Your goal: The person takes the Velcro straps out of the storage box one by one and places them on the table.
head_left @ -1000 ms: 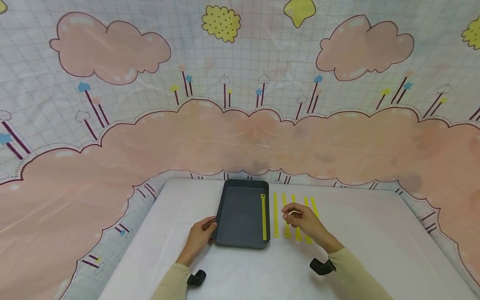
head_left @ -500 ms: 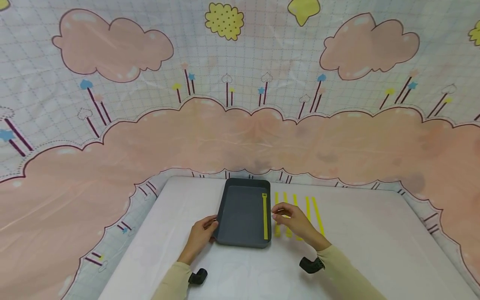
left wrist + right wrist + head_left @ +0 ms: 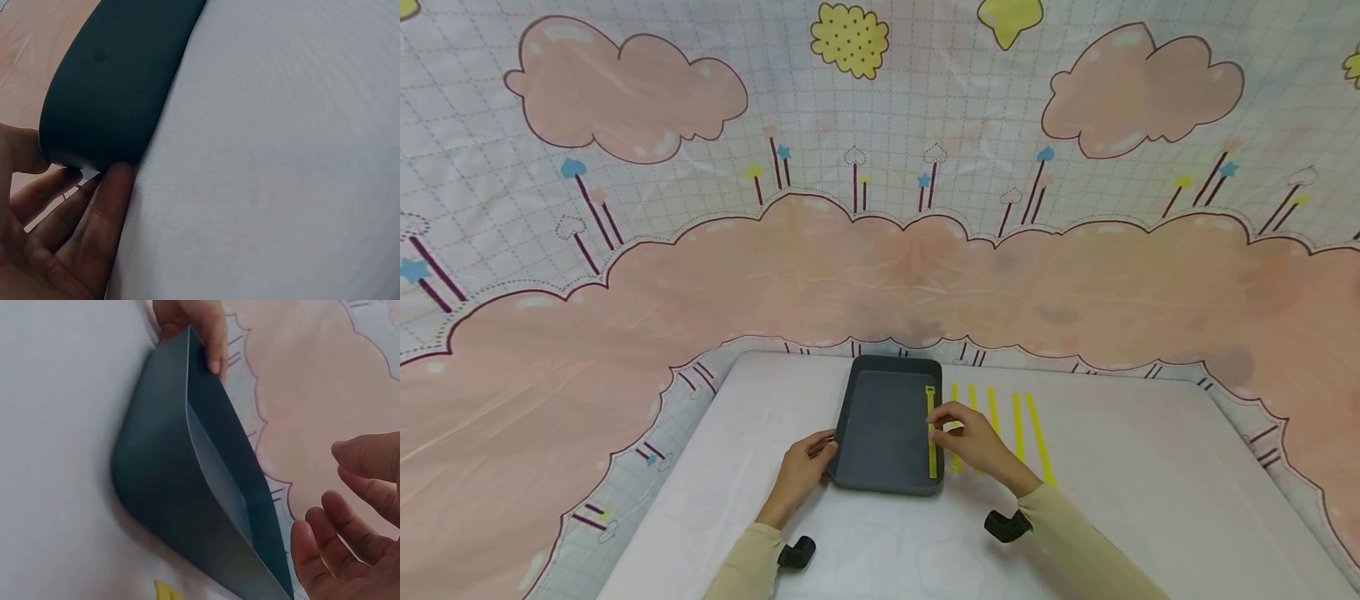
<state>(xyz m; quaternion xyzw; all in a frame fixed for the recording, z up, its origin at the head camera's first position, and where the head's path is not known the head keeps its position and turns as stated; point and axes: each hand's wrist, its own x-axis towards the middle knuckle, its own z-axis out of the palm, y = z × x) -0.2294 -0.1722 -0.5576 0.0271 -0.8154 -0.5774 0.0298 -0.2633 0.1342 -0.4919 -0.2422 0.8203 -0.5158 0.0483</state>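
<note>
A dark grey rectangular tray (image 3: 880, 433) lies on the white table. At its near left corner my left hand (image 3: 797, 475) holds it, thumb at the rim and fingers against the outer wall (image 3: 106, 81) in the left wrist view. My right hand (image 3: 973, 437) hovers over the tray's right edge with relaxed fingers, apart from the wall and with nothing between them in the right wrist view. Inside the tray, along its right side, lies a yellow strap (image 3: 931, 460) with a slotted head, partly covered by the right fingertips.
Several more yellow straps (image 3: 1019, 429) lie side by side on the table right of the tray, some partly behind the right hand. One strap end (image 3: 165, 591) shows beside the tray in the right wrist view. A patterned cloth (image 3: 910, 283) hangs behind the table.
My right hand has moved left from over the loose straps to over the tray's right edge. The left hand stays at the tray, and the strap inside lies where it was.
</note>
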